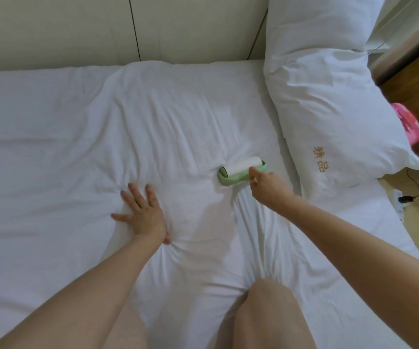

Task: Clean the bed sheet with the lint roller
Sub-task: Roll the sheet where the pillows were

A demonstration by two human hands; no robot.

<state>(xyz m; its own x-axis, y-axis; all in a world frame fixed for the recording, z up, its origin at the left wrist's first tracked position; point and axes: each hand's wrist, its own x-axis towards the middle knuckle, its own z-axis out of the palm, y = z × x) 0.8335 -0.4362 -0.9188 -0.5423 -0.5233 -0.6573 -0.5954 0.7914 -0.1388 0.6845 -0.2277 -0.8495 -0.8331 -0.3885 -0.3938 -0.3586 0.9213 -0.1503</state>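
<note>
Kneeling with one knee [266, 313] sunk into the bed sheet [52, 172], spread weight evenly. Pin fabric with left hand [140, 212] as shown: flat, fingers splayed, pulling creases taut. Grip with right hand [268, 187] clamped round the green handle of the lint roller [238, 170], drum down on the sheet at mid-bed. Roll in straight, overlapping passes toward the pillow [329, 96] with light, even pressure.

My left hand [141, 214] lies flat, palm down, fingers spread. At its 3 o'clock, my right hand [266, 187] grips the lint roller [238, 170].
</note>
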